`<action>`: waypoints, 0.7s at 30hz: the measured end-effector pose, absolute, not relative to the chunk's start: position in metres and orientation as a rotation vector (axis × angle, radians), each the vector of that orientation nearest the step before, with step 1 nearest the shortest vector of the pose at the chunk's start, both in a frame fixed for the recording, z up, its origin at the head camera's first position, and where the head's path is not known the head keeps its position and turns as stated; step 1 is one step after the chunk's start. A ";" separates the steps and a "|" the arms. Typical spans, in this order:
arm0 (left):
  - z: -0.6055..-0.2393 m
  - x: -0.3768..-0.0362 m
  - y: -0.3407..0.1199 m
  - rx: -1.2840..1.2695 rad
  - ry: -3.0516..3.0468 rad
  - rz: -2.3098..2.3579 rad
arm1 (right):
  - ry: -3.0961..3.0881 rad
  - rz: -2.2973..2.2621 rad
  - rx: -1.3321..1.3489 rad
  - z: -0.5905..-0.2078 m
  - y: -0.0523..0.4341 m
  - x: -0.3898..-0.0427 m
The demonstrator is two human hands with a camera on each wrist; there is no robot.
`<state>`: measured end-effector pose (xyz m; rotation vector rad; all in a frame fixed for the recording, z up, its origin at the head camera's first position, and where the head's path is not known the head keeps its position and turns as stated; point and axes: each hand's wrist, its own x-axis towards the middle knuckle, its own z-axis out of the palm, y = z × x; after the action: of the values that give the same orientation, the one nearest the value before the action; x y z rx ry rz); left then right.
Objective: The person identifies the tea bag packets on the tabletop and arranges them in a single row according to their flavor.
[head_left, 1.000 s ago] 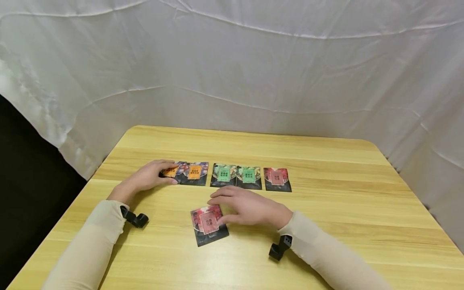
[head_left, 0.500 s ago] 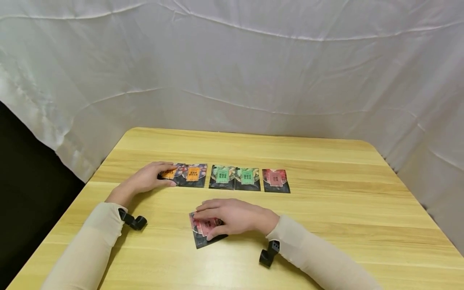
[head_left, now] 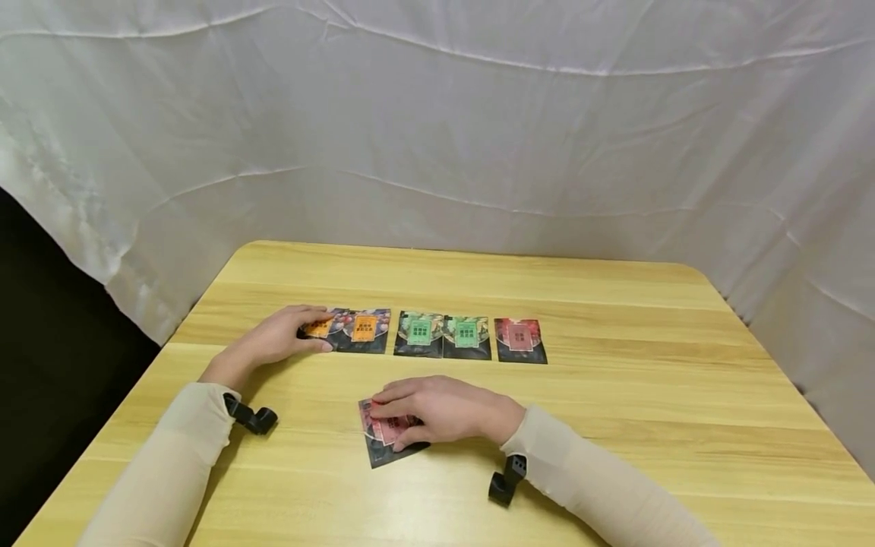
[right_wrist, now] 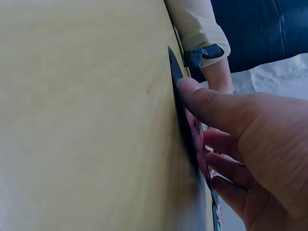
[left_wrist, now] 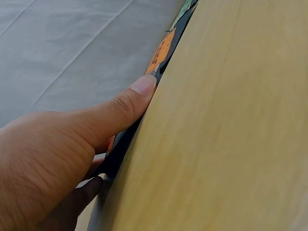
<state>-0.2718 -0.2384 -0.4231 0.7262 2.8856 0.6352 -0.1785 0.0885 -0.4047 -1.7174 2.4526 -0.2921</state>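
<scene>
On the tabletop [head_left: 615, 395], pale wood: six small packets are laid out, five in a far row and one nearer.

Near packet: a red-labelled packet [head_left: 383, 452] is seen lying near the middle, tilted a little, most of it covered by the right hand.

Right hand: the right hand [head_left: 437, 410] is laid over that packet, fingers bent down onto its top face and thumb at its near edge; in the right wrist view the thumb [right_wrist: 211, 103] is pressed against the packet's dark edge [right_wrist: 179, 91] while the fingers are curled on its printed face, so the packet is pinched.

Left hand: the left hand [head_left: 280, 338] is rested at the left end of the row, and the first orange packet [head_left: 320, 327] is gripped between fingers and thumb; in the left wrist view the thumb [left_wrist: 130, 98] is pressed along that packet's edge [left_wrist: 163, 48].

Far row, left to right: a second orange packet [head_left: 365, 328], two green packets [head_left: 419, 332] [head_left: 467, 334] set just beside each other, then a red packet [head_left: 519, 338] at the right end.

Backdrop: white cloth [head_left: 437, 137] is hung behind and to the sides.
</scene>
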 end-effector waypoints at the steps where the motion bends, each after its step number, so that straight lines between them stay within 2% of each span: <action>1: -0.423 -0.272 -0.238 0.729 2.886 0.636 | 2.459 -0.283 -1.715 -0.404 0.089 -0.179; 21: -0.426 -0.273 -0.239 0.796 2.896 0.655 | 2.511 -0.255 -1.729 -0.405 0.094 -0.175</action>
<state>-0.2730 -0.2389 -0.4259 0.7957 2.8965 0.6549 -0.1747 0.0938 -0.4045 -1.7292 2.5108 -0.2547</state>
